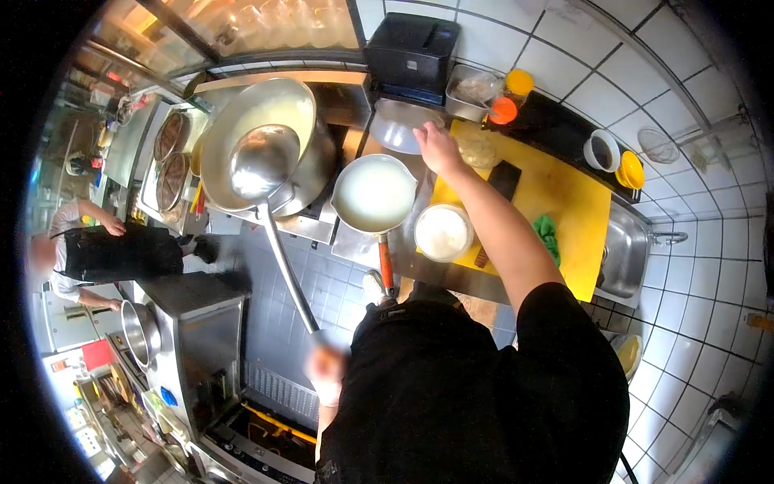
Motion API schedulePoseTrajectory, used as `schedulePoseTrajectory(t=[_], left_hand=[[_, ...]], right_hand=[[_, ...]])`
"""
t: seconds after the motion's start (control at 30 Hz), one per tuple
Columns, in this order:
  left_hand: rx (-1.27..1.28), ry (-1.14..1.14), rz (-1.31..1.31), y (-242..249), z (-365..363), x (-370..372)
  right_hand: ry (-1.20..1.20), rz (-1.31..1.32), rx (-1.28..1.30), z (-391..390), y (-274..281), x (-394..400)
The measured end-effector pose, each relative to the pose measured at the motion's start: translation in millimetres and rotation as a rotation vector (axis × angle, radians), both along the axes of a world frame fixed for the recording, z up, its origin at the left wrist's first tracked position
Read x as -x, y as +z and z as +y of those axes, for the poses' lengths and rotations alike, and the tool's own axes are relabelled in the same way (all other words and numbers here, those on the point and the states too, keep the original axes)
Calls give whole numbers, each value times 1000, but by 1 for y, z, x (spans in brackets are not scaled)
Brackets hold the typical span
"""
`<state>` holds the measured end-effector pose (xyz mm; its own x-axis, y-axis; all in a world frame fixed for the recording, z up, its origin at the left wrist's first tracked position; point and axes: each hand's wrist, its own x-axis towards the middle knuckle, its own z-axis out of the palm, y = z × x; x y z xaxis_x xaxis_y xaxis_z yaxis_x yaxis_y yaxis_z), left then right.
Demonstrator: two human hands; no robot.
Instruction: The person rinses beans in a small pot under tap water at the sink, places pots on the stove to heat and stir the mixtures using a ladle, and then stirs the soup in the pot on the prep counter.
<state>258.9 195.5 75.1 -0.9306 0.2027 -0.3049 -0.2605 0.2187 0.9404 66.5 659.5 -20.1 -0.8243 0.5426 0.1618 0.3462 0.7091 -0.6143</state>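
A long-handled steel ladle [282, 258] is held near its handle's end by my left hand [326, 375], which is smeared but looks wrapped round it. The ladle's round head lies over the mouth of a large steel pot [321, 165] coated with something creamy inside. Out in front, my right hand [439, 151] has its fingers closed at the right rim of a grey bowl [393, 127]. Between my hands sits a saucepan [336, 211] of milky white liquid, its wooden handle pointing at me. Right of it stands a round tub [443, 232] of white contents.
A yellow cutting board [576, 210] carries a dark-bladed knife [504, 179], a green cloth [546, 235] and a clear bag [476, 151]. A sink [627, 254] lies right. Jars with orange [504, 110] and yellow lids stand behind. At left, another person [121, 252] touches a steel bowl [141, 332].
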Motion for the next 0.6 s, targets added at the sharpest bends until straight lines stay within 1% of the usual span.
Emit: schedulePoseTrajectory(t=[0.1, 0.2, 0.23, 0.27, 0.3, 0.33, 0.37, 0.4, 0.43, 0.47, 0.53, 0.6], left_hand=[[10, -24, 4, 2, 0, 4], [26, -47, 2, 0, -2, 8], [43, -57, 3, -4, -4, 10], [64, -74, 6, -8, -9, 12], [128, -117, 22, -18, -18, 15], [313, -228, 72, -34, -35, 20], [511, -354, 142, -47, -49, 23], [643, -441, 164, -49, -50, 29], [386, -197, -36, -48, -52, 23], [380, -105, -70, -24, -32, 24], [355, 89, -129, 25, 9, 25], [56, -138, 311, -50, -42, 21]], right_hand=[[46, -5, 110, -3, 13, -7], [102, -1, 308, -10, 25, -24], [117, 18, 289, -14, 33, -32], [133, 2, 336, -17, 41, -45], [148, -14, 384, -21, 52, -57], [158, -90, 528, -23, 69, -74], [184, 4, 453, -23, 69, -94], [215, 92, 376, -26, 77, -115], [175, 66, 530, -28, 90, -141], [169, 52, 540, -26, 99, -166], [-11, 73, 622, -27, 101, -215], [-112, -1, 395, -14, 88, -269]])
